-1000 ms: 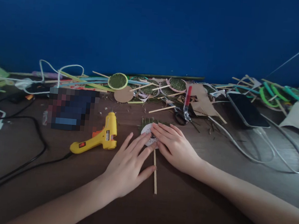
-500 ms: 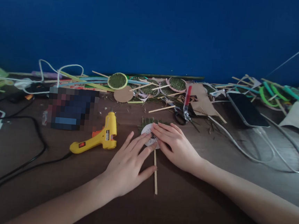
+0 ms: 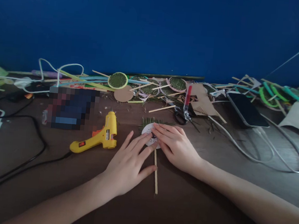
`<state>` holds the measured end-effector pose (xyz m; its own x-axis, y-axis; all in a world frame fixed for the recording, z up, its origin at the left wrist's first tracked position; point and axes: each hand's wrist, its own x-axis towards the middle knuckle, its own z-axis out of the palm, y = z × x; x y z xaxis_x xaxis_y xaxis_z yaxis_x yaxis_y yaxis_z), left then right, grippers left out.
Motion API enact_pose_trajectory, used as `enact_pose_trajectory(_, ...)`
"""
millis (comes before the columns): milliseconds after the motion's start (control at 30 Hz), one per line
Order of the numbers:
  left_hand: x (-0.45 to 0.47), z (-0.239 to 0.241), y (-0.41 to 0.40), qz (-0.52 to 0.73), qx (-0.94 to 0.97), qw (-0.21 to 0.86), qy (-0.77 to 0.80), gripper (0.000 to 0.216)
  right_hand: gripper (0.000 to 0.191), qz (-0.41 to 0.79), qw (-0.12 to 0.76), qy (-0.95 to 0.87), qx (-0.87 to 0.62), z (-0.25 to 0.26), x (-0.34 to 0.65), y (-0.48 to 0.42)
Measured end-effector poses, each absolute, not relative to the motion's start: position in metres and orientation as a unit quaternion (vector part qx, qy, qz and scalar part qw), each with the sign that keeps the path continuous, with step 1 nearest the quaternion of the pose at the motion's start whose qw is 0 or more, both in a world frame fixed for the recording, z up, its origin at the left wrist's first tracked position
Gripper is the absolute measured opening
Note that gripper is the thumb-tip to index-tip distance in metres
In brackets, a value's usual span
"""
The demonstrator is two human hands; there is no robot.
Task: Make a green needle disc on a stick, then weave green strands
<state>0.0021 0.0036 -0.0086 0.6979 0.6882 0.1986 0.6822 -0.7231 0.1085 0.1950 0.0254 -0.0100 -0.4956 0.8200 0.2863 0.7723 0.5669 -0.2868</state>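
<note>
A printed white paper disc (image 3: 147, 129) lies on the table in front of me, over green woven leaf strips (image 3: 151, 120) whose ends stick out behind it. A thin flat wooden stick (image 3: 155, 178) runs from under the disc towards me. My left hand (image 3: 130, 162) rests with spread fingers, its fingertips on the disc and its thumb against the stick. From the other side my right hand (image 3: 176, 145) lies flat, its outstretched fingers covering the disc's right part. Left of my left hand is a yellow glue gun (image 3: 107, 134) on its side.
Scissors (image 3: 180, 115), a red-handled tool (image 3: 187, 98), a cardboard disc (image 3: 123, 94) and several round woven pieces (image 3: 118, 80) line the blue wall (image 3: 156, 29). A phone (image 3: 247, 110) with white cables stands right. A blurred dark object (image 3: 73, 109) and black cords (image 3: 41, 135) are left.
</note>
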Motion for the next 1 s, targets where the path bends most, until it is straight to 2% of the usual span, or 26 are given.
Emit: enact_pose_trajectory(1000, 0.002, -0.010, 0.003, 0.091, 0.919, 0.002, 0.383, 0.052, 0.042, 0.093, 0.200, -0.867, -0.447, -0.018, 0.195, 0.029)
